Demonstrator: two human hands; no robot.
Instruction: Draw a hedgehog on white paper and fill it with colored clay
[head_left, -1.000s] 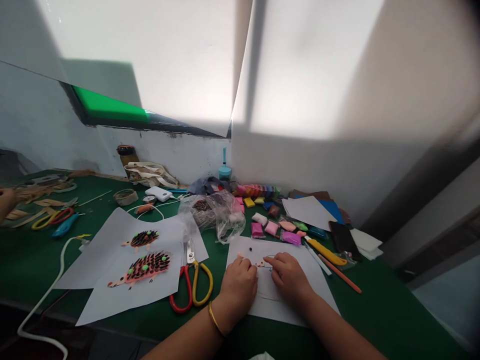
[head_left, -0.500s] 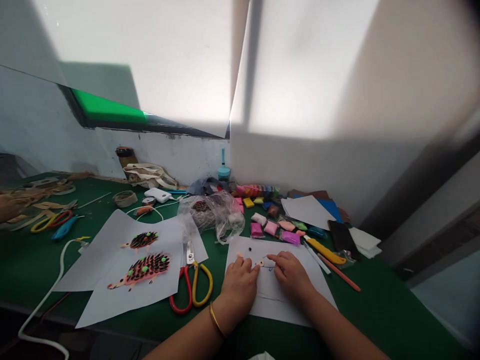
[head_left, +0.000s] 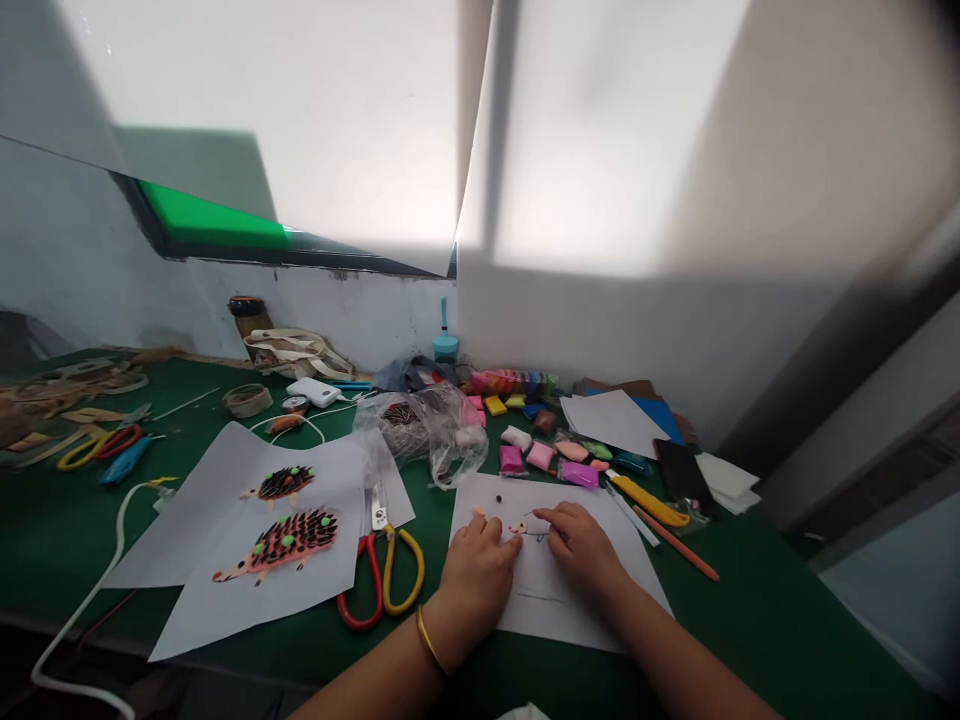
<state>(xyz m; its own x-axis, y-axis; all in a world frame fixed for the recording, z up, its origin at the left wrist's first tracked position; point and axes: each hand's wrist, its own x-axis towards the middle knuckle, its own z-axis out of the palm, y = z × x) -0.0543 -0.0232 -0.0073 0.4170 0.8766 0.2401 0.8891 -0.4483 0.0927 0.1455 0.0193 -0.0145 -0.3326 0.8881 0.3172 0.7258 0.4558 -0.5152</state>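
Shows left hand (head_left: 478,568) and right hand (head_left: 583,545) resting on paper (head_left: 559,612) to either side of drawing (head_left: 535,525) — presumably to pin it flat yet keep it visible — with black bit (head_left: 499,498) just beyond left hand, grip of both impossible to tell.

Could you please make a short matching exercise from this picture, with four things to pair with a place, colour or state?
Column one
1. left hand
2. small black ball
3. right hand
4. large scissors

Column two
A. one red handle and one yellow handle
B. index finger extended beside a blue outline
C. wears a gold bangle at its wrist
D. on the white sheet, beyond the hands

Right pairs: 1-C, 2-D, 3-B, 4-A
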